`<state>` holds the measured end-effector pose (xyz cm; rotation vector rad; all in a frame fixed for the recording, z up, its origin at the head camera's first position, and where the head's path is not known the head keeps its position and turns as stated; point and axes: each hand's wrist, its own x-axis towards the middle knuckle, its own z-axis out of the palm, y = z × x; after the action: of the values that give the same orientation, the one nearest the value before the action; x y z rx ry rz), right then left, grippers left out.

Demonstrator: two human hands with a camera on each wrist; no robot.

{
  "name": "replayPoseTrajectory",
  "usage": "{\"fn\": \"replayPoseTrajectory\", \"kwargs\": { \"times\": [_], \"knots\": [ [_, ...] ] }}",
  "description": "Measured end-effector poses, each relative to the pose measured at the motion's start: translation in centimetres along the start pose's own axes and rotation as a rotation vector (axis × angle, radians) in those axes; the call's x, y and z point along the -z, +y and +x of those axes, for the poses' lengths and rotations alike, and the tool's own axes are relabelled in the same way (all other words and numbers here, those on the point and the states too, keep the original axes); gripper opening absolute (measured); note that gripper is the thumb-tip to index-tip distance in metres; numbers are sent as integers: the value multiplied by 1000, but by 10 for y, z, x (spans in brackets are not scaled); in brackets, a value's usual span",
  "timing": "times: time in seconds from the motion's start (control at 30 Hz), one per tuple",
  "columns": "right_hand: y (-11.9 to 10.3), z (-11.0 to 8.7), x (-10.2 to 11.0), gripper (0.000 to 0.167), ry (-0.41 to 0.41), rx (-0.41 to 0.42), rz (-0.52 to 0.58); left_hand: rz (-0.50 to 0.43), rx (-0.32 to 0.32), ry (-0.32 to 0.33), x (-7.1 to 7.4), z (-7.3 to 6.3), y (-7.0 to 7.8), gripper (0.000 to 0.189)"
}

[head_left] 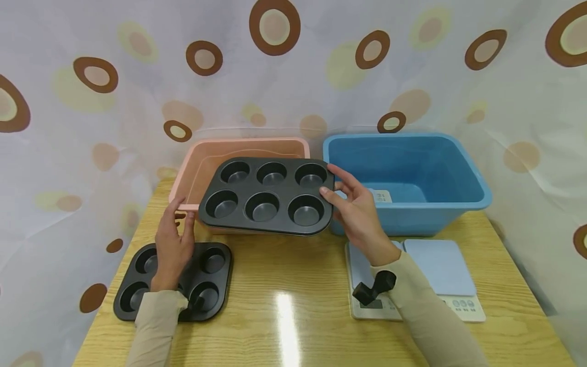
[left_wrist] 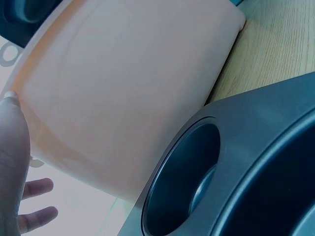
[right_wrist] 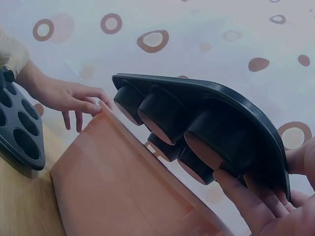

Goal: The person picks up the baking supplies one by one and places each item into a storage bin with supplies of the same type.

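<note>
In the head view, my right hand [head_left: 359,216] grips the right end of a dark six-cup muffin pan [head_left: 286,186], thumb on top and other fingers underneath. The pan is tilted above the pink basin [head_left: 183,178]. My left hand [head_left: 174,244] is at that basin's front left corner, thumb and index finger at the rim, other fingers hanging outside. Below the left hand, a second muffin pan [head_left: 213,278] lies on the table, partly hidden by the arm. The right wrist view shows the raised pan's cups [right_wrist: 162,115] from below.
A blue basin [head_left: 408,221] stands to the right of the pink one. Two white kitchen scales [head_left: 440,267] sit in front of it, one partly under the right forearm. The wooden table [head_left: 257,316] meets a patterned cloth [head_left: 284,92] behind.
</note>
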<state>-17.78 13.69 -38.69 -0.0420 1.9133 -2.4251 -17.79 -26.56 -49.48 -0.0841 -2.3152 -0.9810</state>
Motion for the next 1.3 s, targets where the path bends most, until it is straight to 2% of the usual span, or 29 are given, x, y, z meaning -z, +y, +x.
{"fn": "replayPoseTrajectory", "kwargs": {
  "times": [0.27, 0.47, 0.97, 1.3],
  "knots": [
    [-1, 13, -9, 63, -11, 42, 37, -5, -1, 7, -1, -1, -1, 49],
    [-7, 24, -16, 62, -14, 57, -12, -7, 8, 4, -1, 1, -1, 49],
    [-18, 60, -34, 61, -24, 36, -41, -17, 1, 14, 0, -2, -1, 50],
    [-14, 79, -42, 61, -45, -21, -76, -24, 10, 1, -2, 2, -4, 51]
  ]
}}
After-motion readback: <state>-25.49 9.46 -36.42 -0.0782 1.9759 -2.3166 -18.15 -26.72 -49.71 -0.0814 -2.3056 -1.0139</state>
